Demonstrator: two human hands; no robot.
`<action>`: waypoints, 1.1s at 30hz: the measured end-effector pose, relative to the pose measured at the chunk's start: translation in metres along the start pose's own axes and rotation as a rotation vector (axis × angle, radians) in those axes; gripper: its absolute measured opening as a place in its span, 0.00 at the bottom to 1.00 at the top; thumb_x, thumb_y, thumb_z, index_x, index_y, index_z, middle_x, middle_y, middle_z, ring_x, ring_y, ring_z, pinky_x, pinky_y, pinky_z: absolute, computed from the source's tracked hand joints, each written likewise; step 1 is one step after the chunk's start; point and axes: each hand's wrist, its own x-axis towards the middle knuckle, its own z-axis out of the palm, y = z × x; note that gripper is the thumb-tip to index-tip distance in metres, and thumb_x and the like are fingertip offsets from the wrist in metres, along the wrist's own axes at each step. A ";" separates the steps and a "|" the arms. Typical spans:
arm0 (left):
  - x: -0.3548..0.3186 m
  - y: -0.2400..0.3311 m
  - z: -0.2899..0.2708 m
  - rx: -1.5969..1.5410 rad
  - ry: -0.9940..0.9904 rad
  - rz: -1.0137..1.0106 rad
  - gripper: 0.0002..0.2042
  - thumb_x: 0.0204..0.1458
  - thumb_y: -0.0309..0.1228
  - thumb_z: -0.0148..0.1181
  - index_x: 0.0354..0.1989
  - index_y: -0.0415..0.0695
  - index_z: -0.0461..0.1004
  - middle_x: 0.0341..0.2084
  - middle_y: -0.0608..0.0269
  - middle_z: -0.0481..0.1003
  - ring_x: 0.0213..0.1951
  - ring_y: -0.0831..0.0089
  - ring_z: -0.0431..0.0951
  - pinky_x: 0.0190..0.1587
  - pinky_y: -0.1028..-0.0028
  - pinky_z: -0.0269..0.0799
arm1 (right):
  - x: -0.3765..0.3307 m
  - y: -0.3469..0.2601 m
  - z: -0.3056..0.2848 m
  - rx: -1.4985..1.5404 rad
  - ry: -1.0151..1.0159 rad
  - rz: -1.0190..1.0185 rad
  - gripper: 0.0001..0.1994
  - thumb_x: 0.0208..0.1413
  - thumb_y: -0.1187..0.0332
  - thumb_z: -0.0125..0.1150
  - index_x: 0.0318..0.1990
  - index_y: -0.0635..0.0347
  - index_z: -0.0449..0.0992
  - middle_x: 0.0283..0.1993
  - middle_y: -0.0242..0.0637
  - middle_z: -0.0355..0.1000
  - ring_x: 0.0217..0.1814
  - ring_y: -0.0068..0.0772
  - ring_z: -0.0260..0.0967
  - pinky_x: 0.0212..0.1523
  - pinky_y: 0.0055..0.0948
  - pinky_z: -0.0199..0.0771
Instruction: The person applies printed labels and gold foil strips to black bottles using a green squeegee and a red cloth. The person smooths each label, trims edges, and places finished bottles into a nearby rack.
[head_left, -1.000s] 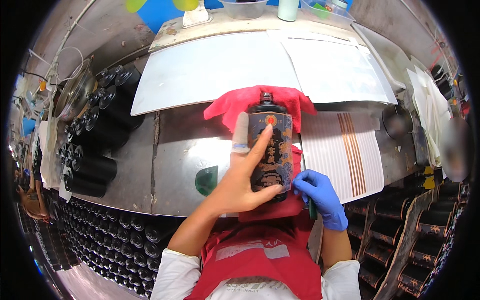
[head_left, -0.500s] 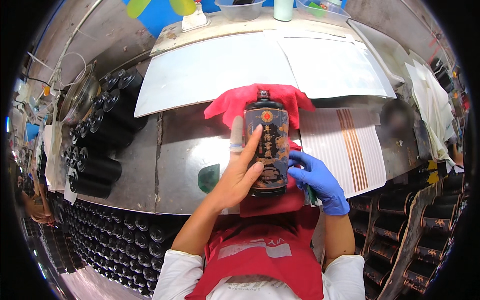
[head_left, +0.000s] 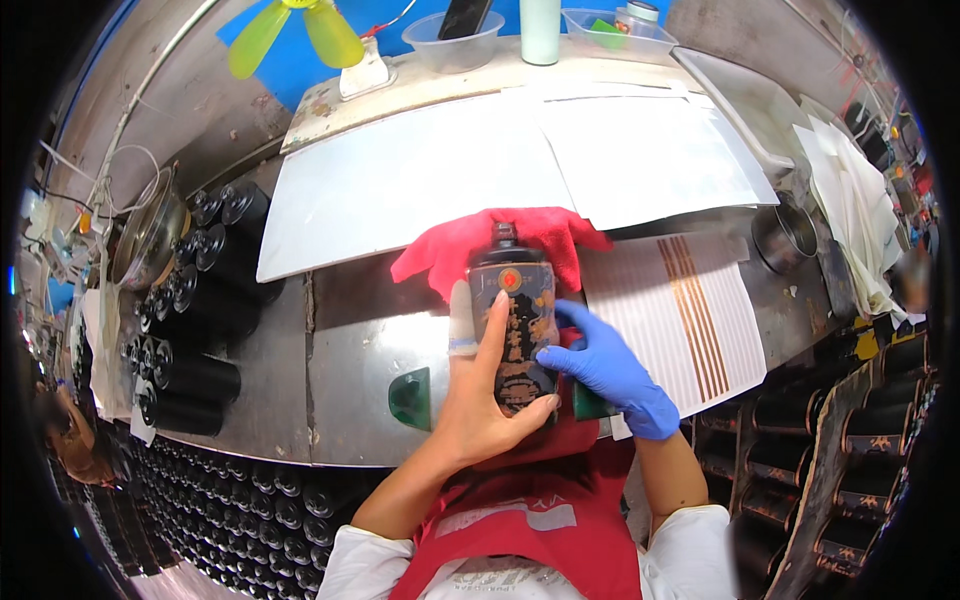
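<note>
A dark bottle (head_left: 515, 330) with a gold-patterned label and a red-and-gold round emblem lies on a red cloth (head_left: 435, 255), its neck pointing away from me. My left hand (head_left: 475, 410), bare except for a pale cover on one finger, grips the bottle's left side; its index finger lies along the label and its thumb is near the base. In a blue glove, my right hand (head_left: 615, 365) closes on the bottle's right side, thumb on the label. Under that palm sits a green scraper (head_left: 588, 403), partly hidden. Another green scraper (head_left: 410, 397) lies on the metal table, left of my hands.
Several black bottles (head_left: 195, 375) lie stacked at the left. A sheet of brown-gold strips (head_left: 690, 320) lies right of the cloth, white boards (head_left: 400, 180) beyond. Behind stand plastic tubs (head_left: 450, 50) and a green-bladed fan (head_left: 300, 35). Racks of labelled bottles (head_left: 780, 455) fill the lower right.
The gloved right hand has come up and inward, its thumb now on the label. My left thumb has slid down toward the base. The whole view has shifted, showing more of the back.
</note>
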 end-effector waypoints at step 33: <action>0.001 0.021 0.020 0.566 -0.417 0.713 0.11 0.41 0.33 0.63 0.22 0.36 0.74 0.26 0.57 0.73 0.37 0.63 0.75 0.43 0.67 0.71 | 0.050 -0.010 -0.018 -0.011 0.003 0.060 0.25 0.61 0.48 0.42 0.47 0.64 0.71 0.22 0.29 0.66 0.19 0.18 0.60 0.22 0.19 0.62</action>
